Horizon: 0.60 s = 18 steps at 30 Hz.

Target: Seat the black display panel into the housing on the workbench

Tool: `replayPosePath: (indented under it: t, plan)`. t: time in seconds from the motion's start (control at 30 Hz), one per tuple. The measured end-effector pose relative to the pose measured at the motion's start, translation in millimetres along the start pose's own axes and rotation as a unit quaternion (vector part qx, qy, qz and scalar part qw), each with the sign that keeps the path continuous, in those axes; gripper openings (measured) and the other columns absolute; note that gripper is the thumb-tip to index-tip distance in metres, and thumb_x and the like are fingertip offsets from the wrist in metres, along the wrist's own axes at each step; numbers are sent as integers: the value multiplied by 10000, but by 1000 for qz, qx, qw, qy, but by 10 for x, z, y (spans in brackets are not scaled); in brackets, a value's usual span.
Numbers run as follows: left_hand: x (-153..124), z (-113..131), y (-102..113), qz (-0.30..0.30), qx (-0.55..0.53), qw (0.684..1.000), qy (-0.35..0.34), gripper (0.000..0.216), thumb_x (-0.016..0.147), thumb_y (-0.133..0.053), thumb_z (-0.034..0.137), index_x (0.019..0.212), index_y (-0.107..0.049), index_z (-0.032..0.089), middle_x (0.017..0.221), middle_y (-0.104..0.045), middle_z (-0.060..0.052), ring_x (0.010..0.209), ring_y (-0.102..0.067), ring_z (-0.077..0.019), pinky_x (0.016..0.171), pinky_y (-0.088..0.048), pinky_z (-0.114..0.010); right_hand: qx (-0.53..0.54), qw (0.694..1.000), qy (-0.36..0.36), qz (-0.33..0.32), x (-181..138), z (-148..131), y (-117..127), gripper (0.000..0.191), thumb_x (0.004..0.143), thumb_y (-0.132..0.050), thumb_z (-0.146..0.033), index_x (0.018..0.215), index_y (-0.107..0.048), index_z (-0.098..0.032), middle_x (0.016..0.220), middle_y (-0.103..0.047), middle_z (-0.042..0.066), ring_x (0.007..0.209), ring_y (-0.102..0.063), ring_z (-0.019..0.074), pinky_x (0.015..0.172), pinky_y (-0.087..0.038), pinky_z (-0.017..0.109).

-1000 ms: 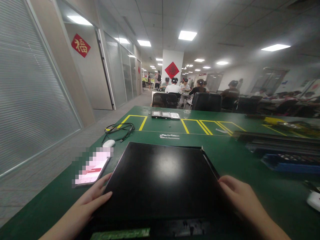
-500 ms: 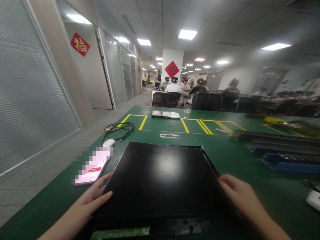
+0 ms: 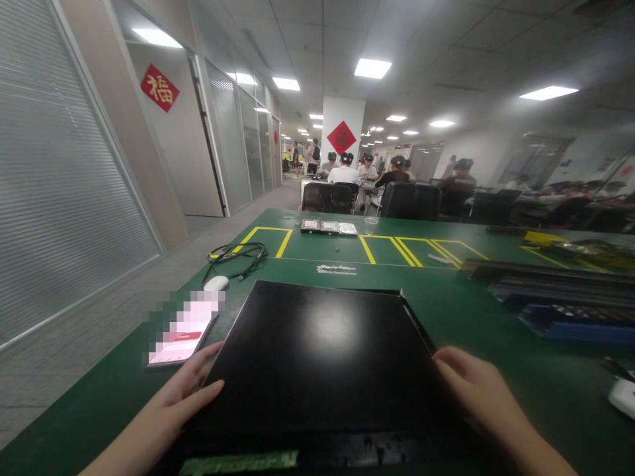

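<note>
Left hand (image 3: pixel 186 393) and right hand (image 3: pixel 466 373) hold 2 opposite edges of the glossy black, flat rectangular case (image 3: pixel 317 363) between them; even pressure suits steady handling.

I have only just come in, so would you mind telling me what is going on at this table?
A person's left hand and right hand hold a flat black panel by its opposite side edges, above the green table. The right hand's fingers are partly hidden. A lit phone lies on the table, to the panel's left.
</note>
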<state>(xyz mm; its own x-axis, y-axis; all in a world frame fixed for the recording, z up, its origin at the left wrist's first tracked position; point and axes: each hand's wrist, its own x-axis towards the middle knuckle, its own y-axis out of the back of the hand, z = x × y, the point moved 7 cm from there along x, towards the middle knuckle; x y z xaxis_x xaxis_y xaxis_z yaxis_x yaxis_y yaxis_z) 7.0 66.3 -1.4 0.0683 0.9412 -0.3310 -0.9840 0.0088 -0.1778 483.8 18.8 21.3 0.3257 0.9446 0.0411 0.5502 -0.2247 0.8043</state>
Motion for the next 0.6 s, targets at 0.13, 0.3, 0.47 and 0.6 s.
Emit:
replayPosePath:
  t: [0.13,0.3,0.47,0.6]
  plan:
    - [36,-11,44,3,10,1000,-16,794,614,-893,427,1339,-598,294,1333,-709,-77,1179,-655,-394,979,-552,-470,-1,1000,-16,-13,-7,12,-14,356,803,-453,-527,803,-699,-270,791,-747,25,775,-691,249,698,-491,353]
    - [58,84,116,30,90,992,-84,680,602,-859,532,1229,-688,331,1460,-605,-64,1375,-462,-407,1093,-423,-508,-7,1000,-16,-16,-16,30,-13,375,804,-421,-521,828,-696,-268,797,-746,28,764,-689,248,707,-487,363]
    - [82,227,241,73,266,943,-187,653,586,-793,642,1128,-769,279,1585,-426,-127,1467,-281,-431,1165,-245,-529,-10,1000,-13,-10,-4,27,-8,367,792,-433,-519,813,-704,-273,813,-758,25,801,-696,252,720,-490,358]
    - [109,226,228,63,380,900,-204,713,661,-696,656,1216,-730,211,1561,-433,-212,1444,-316,-460,1147,-229,-587,-8,1000,-11,-5,-10,-2,9,371,775,-450,-537,800,-706,-270,796,-757,24,776,-696,249,705,-493,353]
